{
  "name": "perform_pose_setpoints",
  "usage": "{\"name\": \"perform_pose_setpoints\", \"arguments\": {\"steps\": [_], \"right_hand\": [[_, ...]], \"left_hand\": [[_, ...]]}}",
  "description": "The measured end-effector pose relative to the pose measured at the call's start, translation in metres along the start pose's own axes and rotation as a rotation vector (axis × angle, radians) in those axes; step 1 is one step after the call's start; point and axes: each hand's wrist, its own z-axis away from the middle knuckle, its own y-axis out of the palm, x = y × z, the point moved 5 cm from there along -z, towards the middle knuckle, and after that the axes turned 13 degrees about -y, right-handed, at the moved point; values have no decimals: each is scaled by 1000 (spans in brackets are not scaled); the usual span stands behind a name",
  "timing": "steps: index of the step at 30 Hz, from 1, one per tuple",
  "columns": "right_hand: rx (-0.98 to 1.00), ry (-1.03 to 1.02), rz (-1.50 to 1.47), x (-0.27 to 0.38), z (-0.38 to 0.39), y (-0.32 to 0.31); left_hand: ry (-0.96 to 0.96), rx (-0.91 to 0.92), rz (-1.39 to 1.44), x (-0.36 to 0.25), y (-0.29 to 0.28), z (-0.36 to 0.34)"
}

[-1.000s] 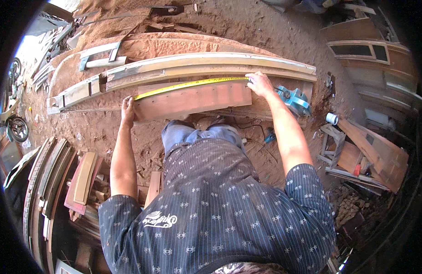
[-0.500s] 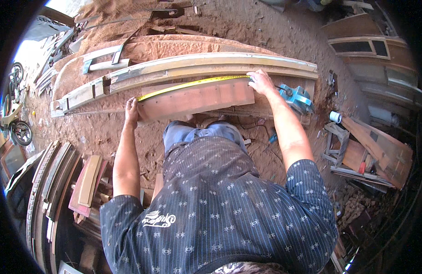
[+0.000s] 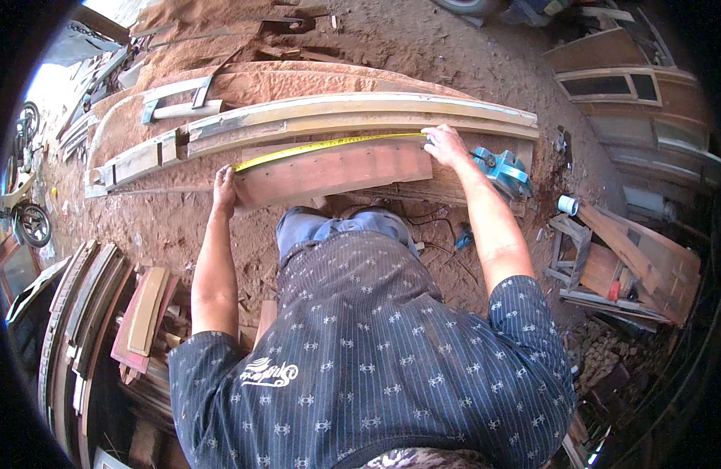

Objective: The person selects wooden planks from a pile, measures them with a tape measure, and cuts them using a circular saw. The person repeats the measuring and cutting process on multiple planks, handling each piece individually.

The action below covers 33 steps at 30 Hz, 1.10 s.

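A reddish board [image 3: 329, 173] with a row of small dark marks lies crosswise in front of me, a yellow measuring tape [image 3: 329, 144] stretched along its far edge. At the board's left end, my left hand [image 3: 224, 184] is closed round the corner and the tape's end. My right hand [image 3: 444, 144] grips the tape at the board's right end, fingers bent over it; whether it holds the tape's case is hidden. Just right of that hand sits a blue power planer [image 3: 503, 168]. Long pale timber lengths [image 3: 353, 104] run behind the board.
Sawdust-covered boards and a metal frame [image 3: 173, 102] lie beyond. Stacked planks [image 3: 146, 313] stand at lower left, motorbikes [image 3: 32, 223] at far left. At right are wooden window frames [image 3: 610, 86], leaning panels [image 3: 642, 266] and a white cylinder [image 3: 567, 205]. Cords run over the dirt floor [image 3: 446, 266].
The view has shifted slightly. Both hands keep their grip at the two ends of the tape, with no clear movement along the board.
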Motion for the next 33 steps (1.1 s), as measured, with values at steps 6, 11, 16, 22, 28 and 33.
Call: {"name": "perform_pose_setpoints", "arguments": {"steps": [6,11,16,22,28,33], "right_hand": [[2,23,-27,-3,4,6],[-31,-69,-32,-12,10,17],[-39,-124,-8,-6,4,19],[-24,-67,-48,2,7,17],[6,-153,-137,36,24,16],[37,-16,-441,46,76,51]], "left_hand": [[22,50,25,6,-3,-12],[-145,71,2,-14,12,15],[-69,16,-47,-12,-6,5],[-46,13,43,-11,-9,10],[595,-313,-582,-56,41,56],[691,-142,-817,-79,127,93]]}}
